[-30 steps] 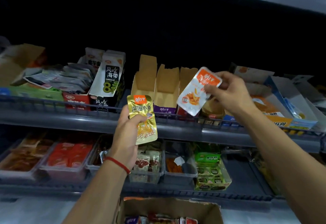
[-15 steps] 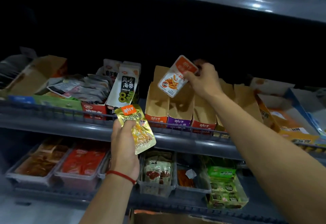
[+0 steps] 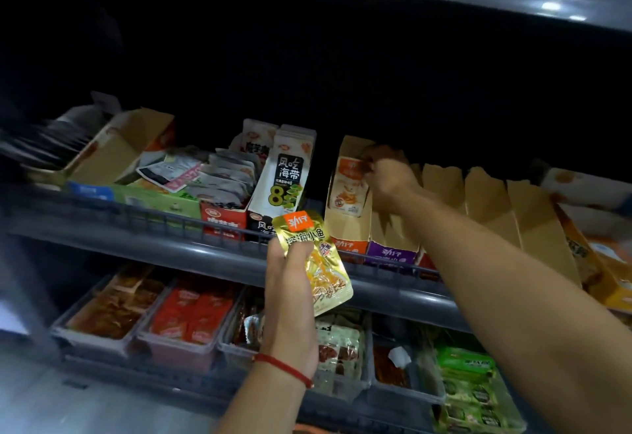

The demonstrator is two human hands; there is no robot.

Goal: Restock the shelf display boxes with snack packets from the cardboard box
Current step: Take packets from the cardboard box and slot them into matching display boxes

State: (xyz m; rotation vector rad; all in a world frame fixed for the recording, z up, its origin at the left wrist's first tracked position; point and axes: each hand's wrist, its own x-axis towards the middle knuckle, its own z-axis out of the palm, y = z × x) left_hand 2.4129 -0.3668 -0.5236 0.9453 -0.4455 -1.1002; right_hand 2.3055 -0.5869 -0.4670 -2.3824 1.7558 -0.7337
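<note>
The right hand [image 3: 386,177] reaches over the rail of the middle shelf [image 3: 164,245] and pinches the top edge of an orange-and-white snack packet [image 3: 349,187], fingers closed on it. The packet stands upright inside the leftmost of a row of tall brown display boxes [image 3: 345,231], its printed face turned outward, the lower part already behind the box's low front wall. That box carries an orange label at its base; just right of the hand stands a purple-labelled display box [image 3: 393,249], and further brown box backs run on to the right, past the forearm.

The left hand [image 3: 290,290] is lower and nearer, in front of the shelf rail, with a red string bracelet [image 3: 284,368] at the wrist. Its fingers and thumb are wrapped around a gold snack packet [image 3: 318,262], which tilts slightly, its orange top corner pointing up toward the shelf.

Left of the right hand stands a white seaweed snack box [image 3: 289,177] with a large 8 on it, and beyond that a green tray of loose grey-white packets [image 3: 222,177]. Below the left hand, on the lower shelf, clear plastic bins [image 3: 184,348] hold red and brown packets. Green packets [image 3: 472,389] lie under the right forearm. The cardboard box shows only as a sliver at the bottom edge, too little to describe.
</note>
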